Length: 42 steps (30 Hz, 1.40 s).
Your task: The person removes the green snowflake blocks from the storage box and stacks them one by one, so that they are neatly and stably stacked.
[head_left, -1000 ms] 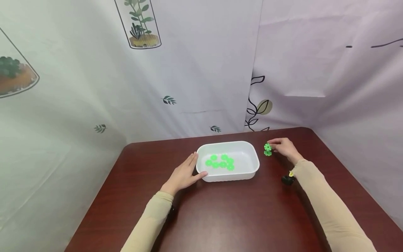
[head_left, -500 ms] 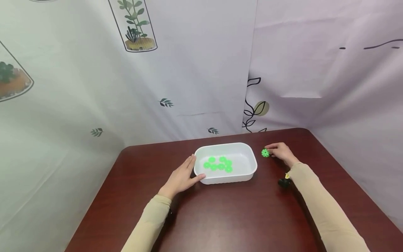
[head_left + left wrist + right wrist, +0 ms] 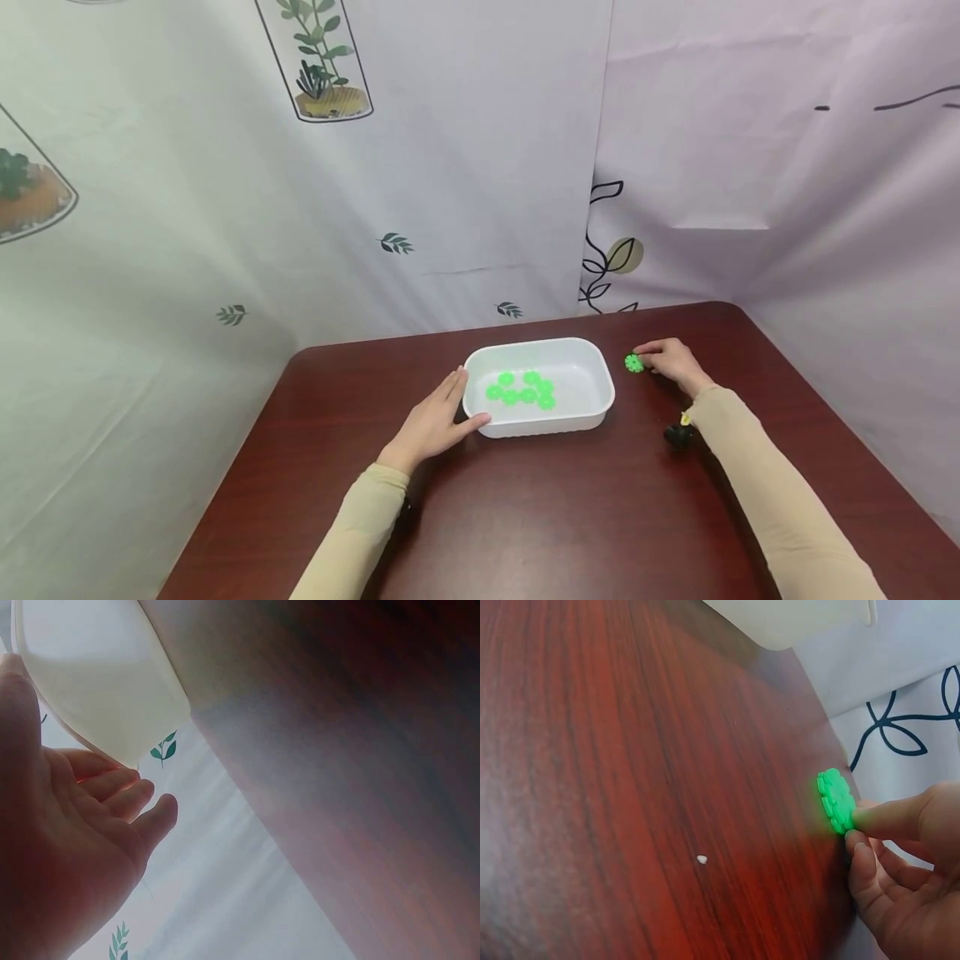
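Left hand: set against the left end of a white, round-cornered plastic tub, fingers laid pretty straight along the outer wall, thumb stretched out to the near rim.
Left grip: spread, with a wide gap left between thumb and fingers; the tub is just being touched.
Right hand: held out past the tub's right end, back of the hand up, fingertips pointed left towards the tub.
Right grip: pinching, with a bright green, flower-shaped plastic disc caught by its edge between thumb and fingertips.
Green disc: most of it is left sticking out beyond the fingertips, on the tub side, tilted up on edge in the right wrist view. A doubled rim can be seen, but whether two are stacked can't really be told. Same for whether the table's being touched.
Inside the tub: several flat green flower pieces are scattered on the floor, mostly left of the middle.
Table: everything's been set on a dark red-brown, wood-grain tabletop.
Sleeves: both arms are covered in beige.
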Tool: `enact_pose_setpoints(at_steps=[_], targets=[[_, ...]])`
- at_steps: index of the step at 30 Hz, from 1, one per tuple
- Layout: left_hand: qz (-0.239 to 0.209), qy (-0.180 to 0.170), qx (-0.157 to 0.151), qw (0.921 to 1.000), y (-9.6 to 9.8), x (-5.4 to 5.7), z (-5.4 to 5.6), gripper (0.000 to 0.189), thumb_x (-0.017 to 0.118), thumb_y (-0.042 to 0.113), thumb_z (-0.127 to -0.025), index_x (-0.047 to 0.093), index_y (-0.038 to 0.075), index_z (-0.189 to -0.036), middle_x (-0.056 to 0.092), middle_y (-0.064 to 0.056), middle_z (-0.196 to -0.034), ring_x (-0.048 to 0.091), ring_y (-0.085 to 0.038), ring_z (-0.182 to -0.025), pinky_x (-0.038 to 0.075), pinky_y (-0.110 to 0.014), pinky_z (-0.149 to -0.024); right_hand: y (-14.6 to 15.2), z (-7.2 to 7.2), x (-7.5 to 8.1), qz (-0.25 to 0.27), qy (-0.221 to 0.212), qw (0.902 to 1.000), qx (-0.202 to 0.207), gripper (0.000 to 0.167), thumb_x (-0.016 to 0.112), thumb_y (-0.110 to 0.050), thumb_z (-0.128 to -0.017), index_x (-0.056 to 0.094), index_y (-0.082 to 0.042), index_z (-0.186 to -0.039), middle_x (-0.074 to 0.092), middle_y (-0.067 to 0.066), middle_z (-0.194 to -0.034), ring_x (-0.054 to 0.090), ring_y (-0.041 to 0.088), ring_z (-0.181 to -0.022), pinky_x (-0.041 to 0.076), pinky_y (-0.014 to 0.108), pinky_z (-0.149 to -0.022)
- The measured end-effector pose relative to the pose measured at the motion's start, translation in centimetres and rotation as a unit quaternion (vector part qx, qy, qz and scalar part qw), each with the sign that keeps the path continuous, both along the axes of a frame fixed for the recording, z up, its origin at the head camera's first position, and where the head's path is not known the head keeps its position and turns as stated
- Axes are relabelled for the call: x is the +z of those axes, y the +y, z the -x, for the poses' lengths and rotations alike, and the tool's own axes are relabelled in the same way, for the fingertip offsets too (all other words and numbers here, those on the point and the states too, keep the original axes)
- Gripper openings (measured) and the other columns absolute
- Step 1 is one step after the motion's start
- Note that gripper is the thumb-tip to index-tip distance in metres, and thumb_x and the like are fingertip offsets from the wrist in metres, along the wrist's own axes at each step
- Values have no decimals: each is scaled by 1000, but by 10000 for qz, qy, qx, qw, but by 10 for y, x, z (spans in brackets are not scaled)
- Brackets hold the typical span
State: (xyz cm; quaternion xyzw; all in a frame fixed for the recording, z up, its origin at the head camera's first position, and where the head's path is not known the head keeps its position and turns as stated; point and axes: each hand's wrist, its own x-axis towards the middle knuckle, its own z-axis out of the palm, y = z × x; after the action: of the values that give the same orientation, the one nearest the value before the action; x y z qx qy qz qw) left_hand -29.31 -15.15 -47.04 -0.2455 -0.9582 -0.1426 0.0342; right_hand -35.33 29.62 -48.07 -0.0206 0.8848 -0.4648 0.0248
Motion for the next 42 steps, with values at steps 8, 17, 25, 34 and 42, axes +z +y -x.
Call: enact_pose_setpoints(at_steps=[8, 17, 25, 34, 42], targets=[[-4, 5, -19, 10000, 0, 2, 1, 97, 51, 69, -94, 24, 1, -159, 25, -15, -164, 25, -25, -151, 32, -43, -116, 4, 4, 5, -107, -18, 9999, 45, 31, 59, -4, -99, 64, 13, -123, 66, 24, -111, 59, 22, -83, 51, 26, -66], [3, -42, 24, 10000, 1, 5, 0, 98, 51, 69, -94, 23, 2, -159, 23, -14, -165, 23, -24, -151, 32, -43, -116, 4, 5, 7, -161, -87, 9998, 45, 32, 59, -6, -100, 64, 12, -126, 66, 23, -111, 59, 23, -83, 52, 27, -69], [8, -61, 35, 10000, 0, 5, -2, 98, 51, 69, -94, 23, 3, -159, 24, -14, -165, 25, -25, -151, 34, -44, -115, 4, 5, 4, -175, -128, 9998, 26, 32, 60, -7, -99, 65, 10, -125, 67, 20, -107, 60, 21, -79, 52, 28, -68], [-13, -86, 58, 9999, 0, 3, -4, 97, 53, 68, -94, 24, 3, -159, 24, -14, -165, 25, -25, -151, 35, -45, -115, 3, 3, 1, -162, -132, 9998, 10, 31, 59, -6, -100, 65, 11, -125, 65, 25, -115, 61, 22, -83, 53, 28, -70], [-63, -99, 62, 9999, 0, 1, -4, 96, 53, 68, -94, 25, 2, -159, 25, -14, -165, 25, -25, -151, 34, -45, -115, 6, 4, 1, -57, -32, 10000, 38, 32, 60, -6, -99, 65, 12, -124, 64, 30, -121, 66, 22, -86, 57, 28, -72]])
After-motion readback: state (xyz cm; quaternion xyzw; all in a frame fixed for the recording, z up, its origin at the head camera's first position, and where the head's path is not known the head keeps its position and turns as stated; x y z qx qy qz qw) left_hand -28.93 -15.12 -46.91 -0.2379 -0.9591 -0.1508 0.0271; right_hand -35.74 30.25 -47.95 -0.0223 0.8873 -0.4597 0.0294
